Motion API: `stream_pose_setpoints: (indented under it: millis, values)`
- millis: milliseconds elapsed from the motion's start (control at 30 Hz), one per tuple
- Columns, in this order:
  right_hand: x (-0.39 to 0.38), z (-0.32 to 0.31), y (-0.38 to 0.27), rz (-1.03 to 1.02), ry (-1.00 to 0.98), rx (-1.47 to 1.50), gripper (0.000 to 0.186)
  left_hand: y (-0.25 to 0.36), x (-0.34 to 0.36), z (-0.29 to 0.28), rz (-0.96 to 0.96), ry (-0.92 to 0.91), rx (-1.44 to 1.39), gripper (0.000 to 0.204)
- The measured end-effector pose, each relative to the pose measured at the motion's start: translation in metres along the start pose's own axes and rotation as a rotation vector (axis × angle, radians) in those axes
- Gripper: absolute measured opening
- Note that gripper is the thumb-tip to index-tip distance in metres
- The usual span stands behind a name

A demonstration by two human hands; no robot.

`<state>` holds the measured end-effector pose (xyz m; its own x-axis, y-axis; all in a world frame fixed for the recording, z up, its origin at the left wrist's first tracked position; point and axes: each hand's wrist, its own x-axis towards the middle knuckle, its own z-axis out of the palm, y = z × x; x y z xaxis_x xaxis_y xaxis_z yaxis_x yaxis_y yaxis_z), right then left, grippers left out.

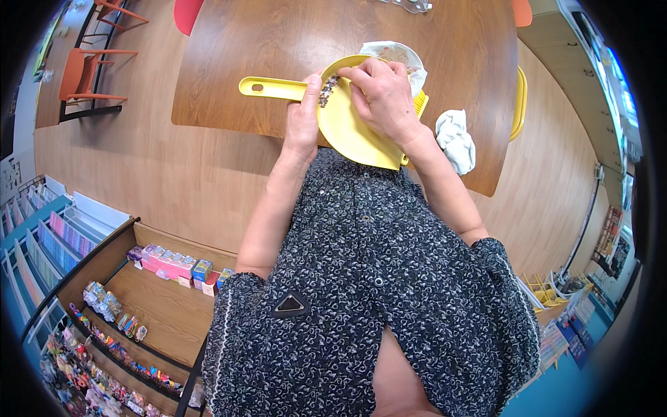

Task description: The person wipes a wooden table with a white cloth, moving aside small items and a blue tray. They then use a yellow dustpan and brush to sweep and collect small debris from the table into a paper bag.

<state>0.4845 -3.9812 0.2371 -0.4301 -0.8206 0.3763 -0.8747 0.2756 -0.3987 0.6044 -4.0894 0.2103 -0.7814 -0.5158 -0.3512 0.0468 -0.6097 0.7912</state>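
A yellow dustpan [354, 132] is tilted over the near edge of the wooden table, its handle pointing left. My left hand [303, 121] grips it where the handle joins the pan, thumb on the rim. Small dark and pale bead-like bits [328, 92] lie in a heap inside, by the handle end. Over the pan, my right hand [382, 94] has its fingers bent, fingertips close to the bits; whatever they pinch is too small to make out. Behind that hand shows a white patterned bowl or wrapper [396, 52], partly hidden. Yellow bristles of a brush [420, 103] stick out beside my right wrist.
A crumpled white cloth [455, 142] rests near the right front of the wooden table [236, 48]. Yellow [519, 104] and red [186, 15] chairs stand around it. Orange chairs [80, 75] are at far left. Shelves with small goods [160, 306] stand at lower left.
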Motion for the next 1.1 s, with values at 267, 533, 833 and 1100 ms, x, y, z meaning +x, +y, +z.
stream_pose_setpoints:
  millis: [267,533,833,1100]
  values:
    - [-0.01,-0.018,-0.009,-0.097,-0.09,0.169,0.012,-0.004,0.006,-0.001,0.068,-0.025,-0.079,0.042]
    - [0.004,-0.012,-0.001,-0.064,-0.011,0.092,0.024,0.003,0.007,0.004,0.093,-0.03,-0.033,0.044]
    - [0.001,-0.013,-0.004,-0.072,0.004,0.13,0.015,0.007,0.008,0.01,0.146,-0.06,-0.021,0.044]
    - [0.016,-0.001,0.011,0.079,0.045,0.079,0.008,0.0,0.01,0.012,0.163,-0.112,-0.007,0.044]
